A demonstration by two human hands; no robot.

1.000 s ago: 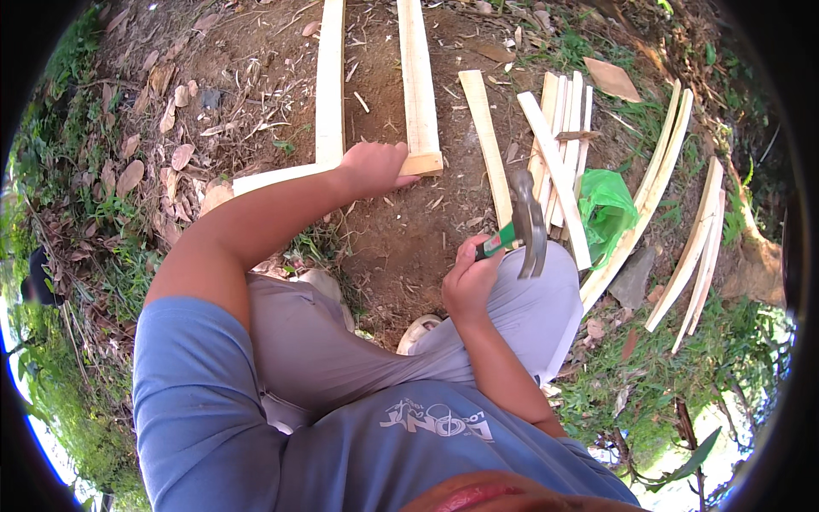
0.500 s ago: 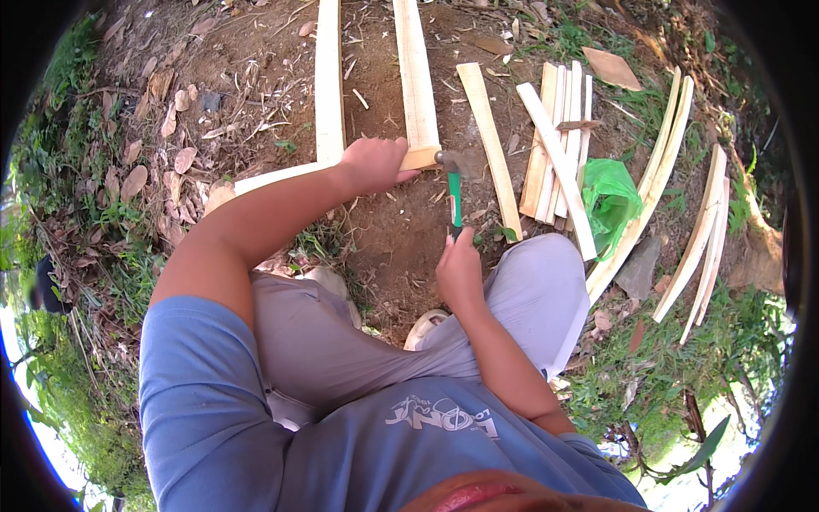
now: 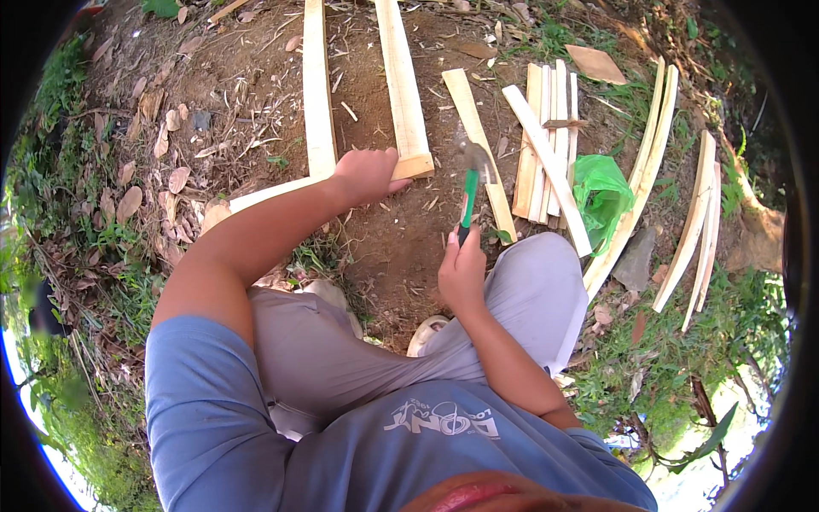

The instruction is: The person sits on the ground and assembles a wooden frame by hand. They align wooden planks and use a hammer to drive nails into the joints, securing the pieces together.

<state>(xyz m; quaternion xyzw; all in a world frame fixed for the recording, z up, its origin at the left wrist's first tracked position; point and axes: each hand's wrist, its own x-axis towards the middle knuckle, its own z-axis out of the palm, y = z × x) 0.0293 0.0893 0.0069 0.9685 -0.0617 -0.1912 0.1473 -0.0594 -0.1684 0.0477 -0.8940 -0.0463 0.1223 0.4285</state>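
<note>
My left hand (image 3: 367, 174) is closed round a pale wooden crosspiece (image 3: 414, 166), close to its right end. This crosspiece lies across the near ends of two long planks, the left plank (image 3: 318, 94) and the right plank (image 3: 401, 77); my hand and forearm cover much of it. In my right hand (image 3: 462, 271) is a claw hammer (image 3: 469, 196), gripped low on its green and black handle. The hammer's metal head is raised, slightly blurred, to the right of the crosspiece's end and apart from it. No nail can be made out.
A single slat (image 3: 482, 154) lies right of the planks. Beyond it are a tied bundle of slats (image 3: 533, 145), a green plastic bag (image 3: 601, 200) and curved-looking strips (image 3: 648, 162). A grey stone (image 3: 636, 260) sits near the bag. Dry leaves (image 3: 130, 203) litter the soil at left.
The hammer head has come away from the crosspiece's end, swinging to the right and up. My left hand keeps its hold on the wood. The whole view has shifted slightly.
</note>
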